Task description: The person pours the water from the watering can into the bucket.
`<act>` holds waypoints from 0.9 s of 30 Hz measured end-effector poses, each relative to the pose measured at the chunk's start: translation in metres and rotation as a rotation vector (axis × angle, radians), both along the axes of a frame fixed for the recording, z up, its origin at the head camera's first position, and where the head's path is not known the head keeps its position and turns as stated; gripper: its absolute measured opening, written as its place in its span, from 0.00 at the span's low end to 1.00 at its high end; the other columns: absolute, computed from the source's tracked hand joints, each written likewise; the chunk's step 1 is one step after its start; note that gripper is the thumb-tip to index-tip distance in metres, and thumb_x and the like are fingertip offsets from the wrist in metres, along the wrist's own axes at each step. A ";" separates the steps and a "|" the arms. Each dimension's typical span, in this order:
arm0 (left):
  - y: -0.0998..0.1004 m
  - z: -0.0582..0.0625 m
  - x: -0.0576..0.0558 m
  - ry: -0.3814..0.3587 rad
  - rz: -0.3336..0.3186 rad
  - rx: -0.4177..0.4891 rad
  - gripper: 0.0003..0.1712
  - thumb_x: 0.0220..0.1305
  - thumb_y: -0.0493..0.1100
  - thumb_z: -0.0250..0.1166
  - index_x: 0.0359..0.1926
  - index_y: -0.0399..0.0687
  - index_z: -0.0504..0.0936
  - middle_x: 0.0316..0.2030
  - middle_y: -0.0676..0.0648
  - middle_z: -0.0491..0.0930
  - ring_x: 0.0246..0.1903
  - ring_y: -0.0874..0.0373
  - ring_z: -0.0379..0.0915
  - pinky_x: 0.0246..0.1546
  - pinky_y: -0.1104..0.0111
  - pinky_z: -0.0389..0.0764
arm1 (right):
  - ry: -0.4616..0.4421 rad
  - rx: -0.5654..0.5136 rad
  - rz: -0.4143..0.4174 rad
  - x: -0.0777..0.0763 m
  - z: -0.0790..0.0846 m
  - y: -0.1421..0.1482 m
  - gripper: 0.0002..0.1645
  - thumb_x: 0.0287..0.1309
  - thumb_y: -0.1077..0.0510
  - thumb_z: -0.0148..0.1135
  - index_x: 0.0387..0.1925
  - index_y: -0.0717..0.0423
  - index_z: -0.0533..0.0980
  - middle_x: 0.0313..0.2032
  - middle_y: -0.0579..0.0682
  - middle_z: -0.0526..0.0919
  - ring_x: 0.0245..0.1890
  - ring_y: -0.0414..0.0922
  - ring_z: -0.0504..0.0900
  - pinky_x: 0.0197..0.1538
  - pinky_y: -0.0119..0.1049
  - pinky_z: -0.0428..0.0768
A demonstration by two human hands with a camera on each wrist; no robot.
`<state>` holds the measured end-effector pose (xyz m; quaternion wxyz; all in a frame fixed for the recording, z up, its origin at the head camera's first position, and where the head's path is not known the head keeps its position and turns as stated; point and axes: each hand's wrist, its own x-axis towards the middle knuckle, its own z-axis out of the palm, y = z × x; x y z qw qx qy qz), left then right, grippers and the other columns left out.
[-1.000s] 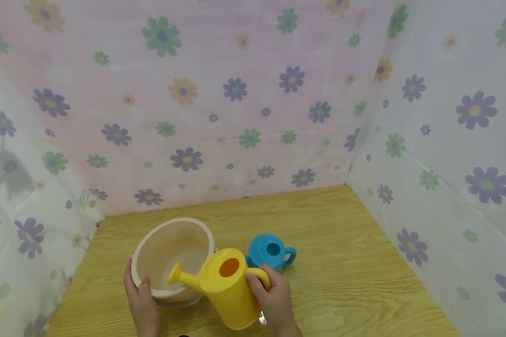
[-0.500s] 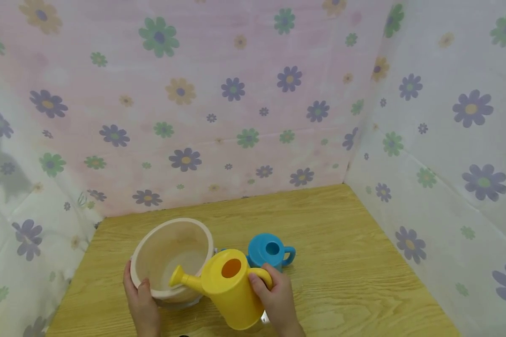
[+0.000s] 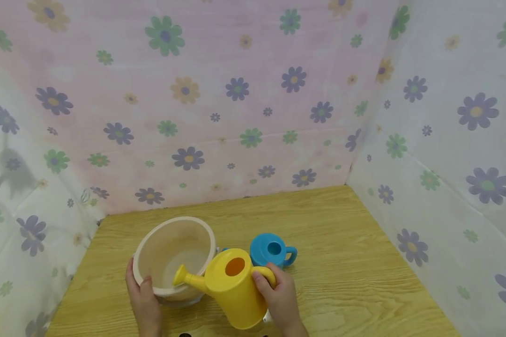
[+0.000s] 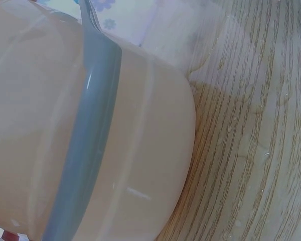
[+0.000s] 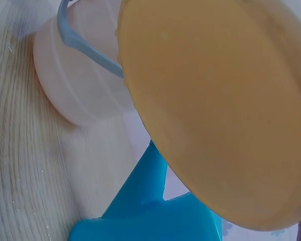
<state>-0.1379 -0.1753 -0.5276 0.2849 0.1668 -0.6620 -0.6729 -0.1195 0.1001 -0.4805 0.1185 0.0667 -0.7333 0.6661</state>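
Note:
My left hand [image 3: 145, 304] grips the near left side of a beige bucket [image 3: 164, 248], thumb over its rim. The left wrist view shows the bucket's outside and its grey handle [image 4: 88, 140]. A yellow watering can [image 3: 238, 299] hangs from my right hand [image 3: 283, 299], whose fingers curl round its handle. The can tilts left, its spout [image 3: 194, 281] over the bucket's near right rim. Its underside [image 5: 215, 110] fills much of the right wrist view. Behind it stands a smaller blue watering can [image 3: 261, 250], partly hidden. No water stream can be made out.
Everything rests on a wood-grain table [image 3: 341, 243] with drops of water on it. Flower-patterned sheets [image 3: 253, 93] hang behind and on both sides. Small dark objects [image 3: 185, 335] show at the bottom edge of the head view.
The yellow watering can has shifted slightly to the right, still tilted over the bucket rim. My left hand keeps its grip on the bucket. The head view has swayed a little.

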 end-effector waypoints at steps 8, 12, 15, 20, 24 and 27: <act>0.001 0.000 0.001 -0.024 0.003 -0.006 0.30 0.64 0.37 0.40 0.67 0.62 0.53 0.65 0.49 0.52 0.61 0.55 0.50 0.49 0.87 0.58 | 0.022 0.017 -0.020 -0.001 0.000 0.004 0.13 0.54 0.58 0.60 0.18 0.51 0.68 0.14 0.43 0.63 0.15 0.38 0.65 0.15 0.28 0.67; 0.001 0.000 0.002 -0.037 0.004 -0.011 0.31 0.64 0.36 0.40 0.67 0.62 0.53 0.65 0.49 0.52 0.61 0.54 0.49 0.49 0.88 0.58 | 0.019 0.011 -0.012 0.000 -0.001 0.005 0.13 0.54 0.57 0.60 0.18 0.51 0.68 0.14 0.43 0.63 0.15 0.38 0.65 0.15 0.29 0.67; 0.001 0.000 0.002 -0.041 0.001 -0.009 0.31 0.64 0.37 0.40 0.67 0.63 0.52 0.66 0.49 0.51 0.61 0.54 0.49 0.48 0.88 0.59 | 0.018 0.007 -0.010 0.000 -0.001 0.005 0.12 0.54 0.57 0.60 0.18 0.52 0.69 0.14 0.43 0.63 0.15 0.39 0.65 0.15 0.29 0.67; 0.001 0.001 0.002 -0.045 -0.001 0.004 0.31 0.64 0.37 0.39 0.66 0.64 0.52 0.66 0.50 0.51 0.61 0.54 0.49 0.47 0.87 0.60 | 0.022 0.017 -0.017 -0.001 0.000 0.006 0.12 0.54 0.56 0.59 0.19 0.51 0.69 0.14 0.43 0.63 0.15 0.39 0.65 0.15 0.29 0.67; 0.001 0.002 0.003 -0.053 -0.001 0.003 0.31 0.64 0.37 0.40 0.66 0.64 0.52 0.66 0.50 0.51 0.61 0.54 0.49 0.49 0.86 0.60 | 0.038 0.026 -0.039 -0.001 0.000 0.007 0.12 0.54 0.57 0.60 0.19 0.51 0.68 0.14 0.43 0.62 0.15 0.38 0.65 0.15 0.29 0.66; 0.000 0.002 0.002 -0.058 -0.005 0.001 0.30 0.65 0.37 0.39 0.67 0.65 0.52 0.66 0.51 0.51 0.61 0.54 0.48 0.52 0.83 0.59 | 0.058 0.040 -0.056 -0.001 0.001 0.009 0.13 0.53 0.57 0.60 0.18 0.50 0.68 0.14 0.42 0.62 0.14 0.38 0.64 0.15 0.28 0.66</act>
